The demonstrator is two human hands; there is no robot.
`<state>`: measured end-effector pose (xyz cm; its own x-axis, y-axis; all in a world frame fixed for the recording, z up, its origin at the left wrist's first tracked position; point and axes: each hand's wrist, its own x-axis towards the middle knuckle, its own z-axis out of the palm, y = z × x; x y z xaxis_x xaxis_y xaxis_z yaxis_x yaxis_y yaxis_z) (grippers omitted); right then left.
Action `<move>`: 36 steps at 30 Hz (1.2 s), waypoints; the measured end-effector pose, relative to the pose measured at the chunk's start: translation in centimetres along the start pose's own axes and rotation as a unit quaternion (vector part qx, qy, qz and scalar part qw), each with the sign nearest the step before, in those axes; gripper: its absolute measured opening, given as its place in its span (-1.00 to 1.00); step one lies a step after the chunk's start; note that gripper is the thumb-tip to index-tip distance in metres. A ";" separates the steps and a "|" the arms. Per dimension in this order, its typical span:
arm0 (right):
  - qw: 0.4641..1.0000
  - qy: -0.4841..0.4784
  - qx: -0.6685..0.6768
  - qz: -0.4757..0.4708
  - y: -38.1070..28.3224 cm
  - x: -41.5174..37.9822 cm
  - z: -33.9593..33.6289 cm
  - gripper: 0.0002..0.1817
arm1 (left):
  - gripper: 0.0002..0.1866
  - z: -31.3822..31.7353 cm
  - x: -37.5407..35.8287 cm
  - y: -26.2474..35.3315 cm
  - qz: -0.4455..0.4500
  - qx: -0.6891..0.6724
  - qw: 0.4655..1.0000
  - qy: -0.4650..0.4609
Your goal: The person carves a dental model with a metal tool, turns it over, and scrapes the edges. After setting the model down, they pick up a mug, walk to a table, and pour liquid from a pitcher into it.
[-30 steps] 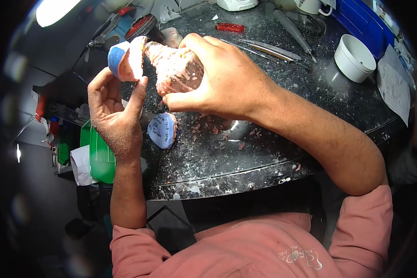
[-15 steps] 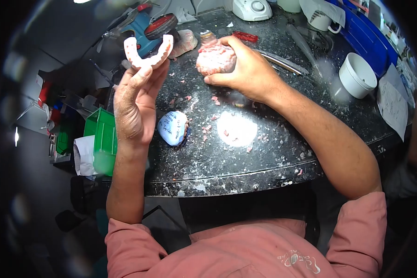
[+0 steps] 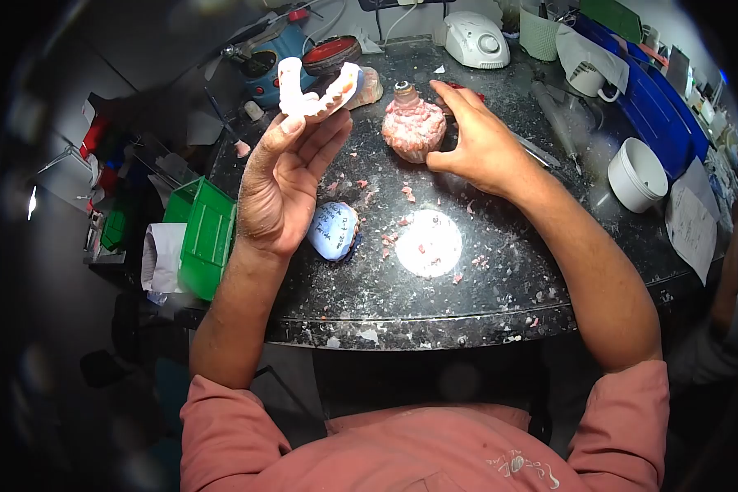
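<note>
Raised over the bench, my left hand (image 3: 280, 193) grips a U-shaped dental cast (image 3: 334, 100) between thumb and fingers. The cast is pale, tilted, and has small reddish spots along its arch. My right hand (image 3: 488, 152) has its thumb and fingers spread at the right side of a lumpy, wax-crusted spirit lamp (image 3: 414, 133). This lamp stands upright on the bench, pink and white with a narrow metal-topped neck. Below and right of my left wrist lies a pale blue dental cast (image 3: 334, 232) with handwriting on its flat face.
Pink scraps litter the dark bench (image 3: 369, 299) around a bright light spot. Behind are a blue machine (image 3: 266, 74), a round red-topped dish (image 3: 330, 56) and a white device (image 3: 476, 41). A white tub (image 3: 637, 175) stands right; green bins (image 3: 209, 238) sit left.
My right hand has let go of the spirit lamp, its fingers now apart beside it. My left hand has turned the U-shaped cast to a different tilt. The whole view has shifted slightly.
</note>
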<state>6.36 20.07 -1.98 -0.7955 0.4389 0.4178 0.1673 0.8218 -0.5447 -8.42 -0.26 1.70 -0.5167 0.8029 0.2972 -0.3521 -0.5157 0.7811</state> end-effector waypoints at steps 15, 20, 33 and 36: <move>0.953 -0.125 -0.227 0.160 0.4 -0.5 -5.8 -0.83 | -0.44 -0.8 -0.1 0.1 -0.096 -0.099 0.990 -0.007; 0.983 -0.015 -0.128 0.130 2.9 -1.3 -4.5 -0.75 | -0.39 1.3 -0.5 -0.8 -0.146 -0.089 0.985 0.040; 0.911 0.096 0.374 0.142 3.4 0.3 -5.6 -0.74 | -0.34 1.1 -0.9 -0.6 -0.135 -0.105 0.985 -0.016; 0.842 0.168 0.504 0.098 0.0 0.1 -5.2 -0.77 | -0.47 0.1 -0.5 -0.9 -0.152 -0.118 0.978 -0.083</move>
<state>9.32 22.02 1.80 -0.5726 0.7468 0.3382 -0.4373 0.0708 -0.8965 -7.78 -0.19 0.86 -0.2333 0.9573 0.1706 -0.6502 -0.2840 0.7047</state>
